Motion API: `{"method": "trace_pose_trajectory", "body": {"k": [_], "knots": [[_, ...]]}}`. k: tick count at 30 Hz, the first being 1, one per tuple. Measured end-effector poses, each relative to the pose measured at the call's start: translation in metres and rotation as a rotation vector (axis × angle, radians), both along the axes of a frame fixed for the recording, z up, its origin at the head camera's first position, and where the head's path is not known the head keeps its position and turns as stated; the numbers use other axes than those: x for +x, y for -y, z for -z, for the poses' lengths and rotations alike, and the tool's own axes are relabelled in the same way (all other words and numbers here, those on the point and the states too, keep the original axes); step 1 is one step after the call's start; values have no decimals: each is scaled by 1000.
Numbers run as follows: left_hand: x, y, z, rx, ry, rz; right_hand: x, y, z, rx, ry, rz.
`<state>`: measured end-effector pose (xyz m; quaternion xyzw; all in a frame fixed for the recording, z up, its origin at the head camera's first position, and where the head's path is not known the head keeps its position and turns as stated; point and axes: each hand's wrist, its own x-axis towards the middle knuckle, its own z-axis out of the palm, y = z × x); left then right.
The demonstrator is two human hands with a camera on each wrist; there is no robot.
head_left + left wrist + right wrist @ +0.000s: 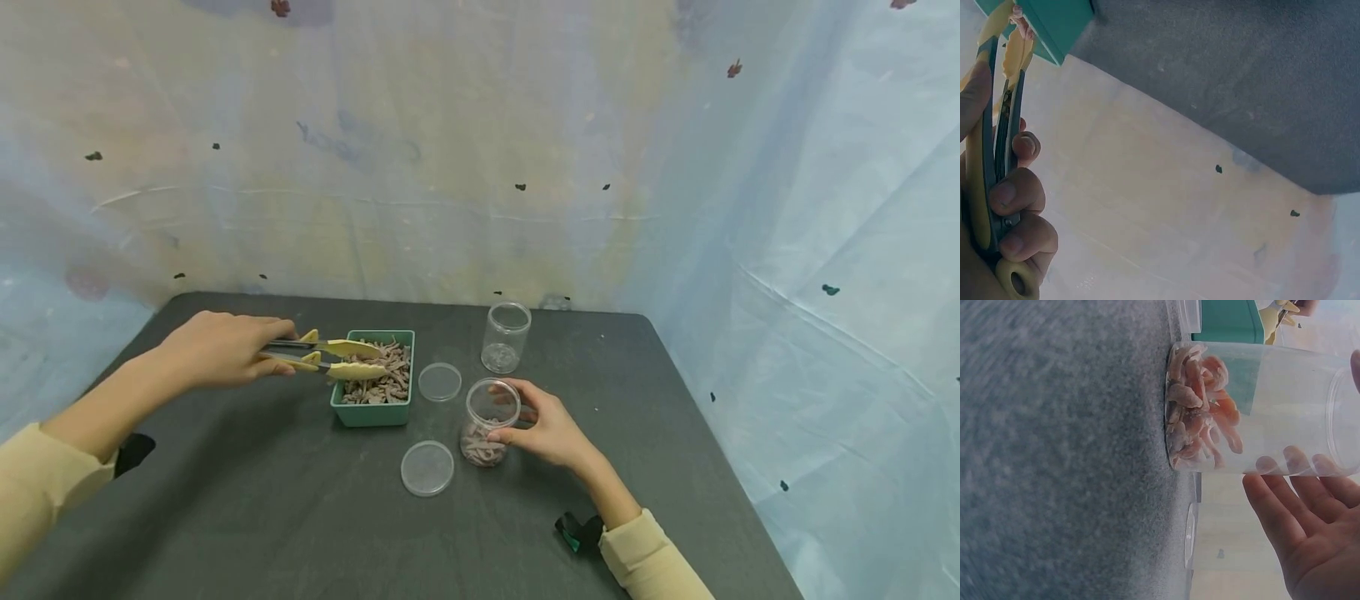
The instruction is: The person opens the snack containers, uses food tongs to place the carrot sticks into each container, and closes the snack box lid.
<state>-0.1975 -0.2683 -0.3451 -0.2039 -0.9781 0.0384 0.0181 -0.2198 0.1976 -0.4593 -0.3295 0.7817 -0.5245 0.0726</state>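
My left hand [232, 346] grips a pair of yellow-and-black tongs [360, 371], whose tips reach over a green rectangular tub [372, 415]. Brownish strip-like pieces [386, 387] fill much of the tub. In the left wrist view, a pinkish piece [1020, 24] shows between the tong tips [1015, 53]. My right hand [551, 429] holds a clear jar [1288, 406] with thumb and fingers on either side near its open rim. The jar stands upright on the table, its lower part holding similar pieces [1197, 409].
Another clear open jar [504, 337] stands behind the held one. Two clear round lids [440, 382] lie flat between tub and jars, the nearer lid [427, 468] closer to me. The dark table [315, 517] is bordered by pale plastic sheeting [420, 150].
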Motion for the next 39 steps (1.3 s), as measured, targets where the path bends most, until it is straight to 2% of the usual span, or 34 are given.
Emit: {"method": "trace_pose_trajectory", "body": {"k": [7,20,30,39], "knots": [[4,1,3,38,-27,20,1,0,0,-3,4,0],[6,-1,7,110,-24,-35,3,1,-1,8,-7,3],[11,0,-1,172,-32,-71,2,1,-2,9,-4,7],[11,1,-1,187,-31,-96,2,1,-2,13,-4,8]]}}
